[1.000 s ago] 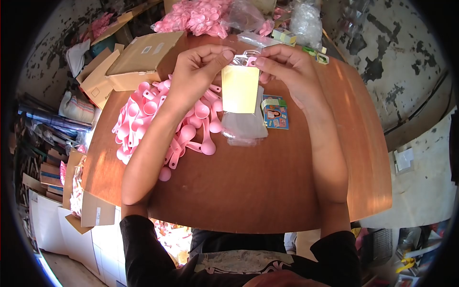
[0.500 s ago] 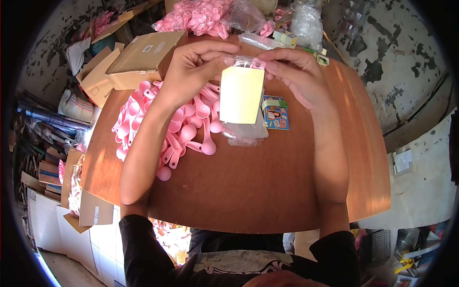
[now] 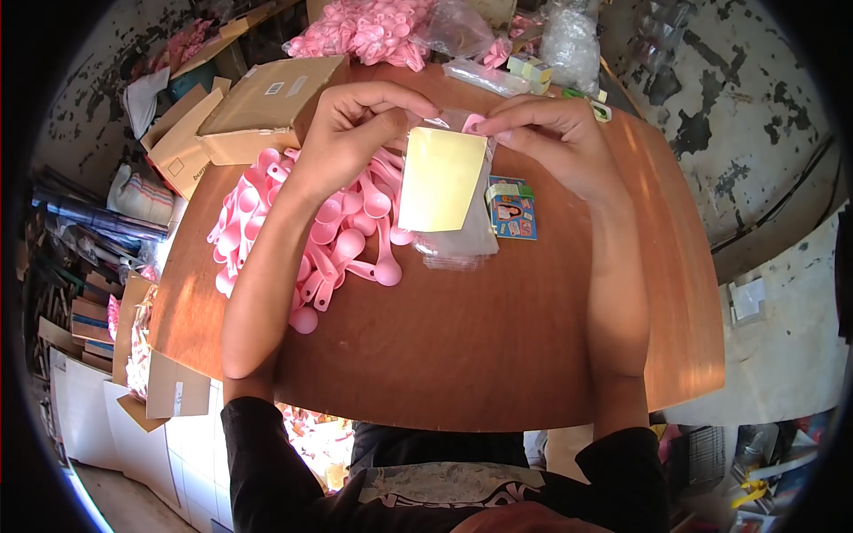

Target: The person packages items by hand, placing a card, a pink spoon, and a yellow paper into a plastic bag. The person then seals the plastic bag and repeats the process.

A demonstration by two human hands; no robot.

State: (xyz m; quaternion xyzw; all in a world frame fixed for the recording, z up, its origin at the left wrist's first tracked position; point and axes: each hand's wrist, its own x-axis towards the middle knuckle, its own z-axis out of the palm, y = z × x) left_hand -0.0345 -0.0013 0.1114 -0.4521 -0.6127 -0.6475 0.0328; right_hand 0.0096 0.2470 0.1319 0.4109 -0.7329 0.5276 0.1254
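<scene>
My left hand pinches the upper left corner of a clear plastic bag. A pale yellow card shows through the bag, slightly tilted. At the upper right corner, my right hand is closed with thumb and forefinger on the bag's edge, where a pink spoon handle end shows. The rest of that spoon is hidden behind the card. Below lies a stack of clear bags on the table. A heap of pink measuring spoons spreads beside and beneath my left forearm.
Small blue printed cards lie right of the bag stack on the brown table. A cardboard box stands at the back left. More bagged pink spoons are piled at the far edge, near clear plastic packaging.
The bag with the yellow card has tilted, its lower end shifting a little left. My right fingers have shifted slightly at its top corner, and the pink handle end shows more plainly.
</scene>
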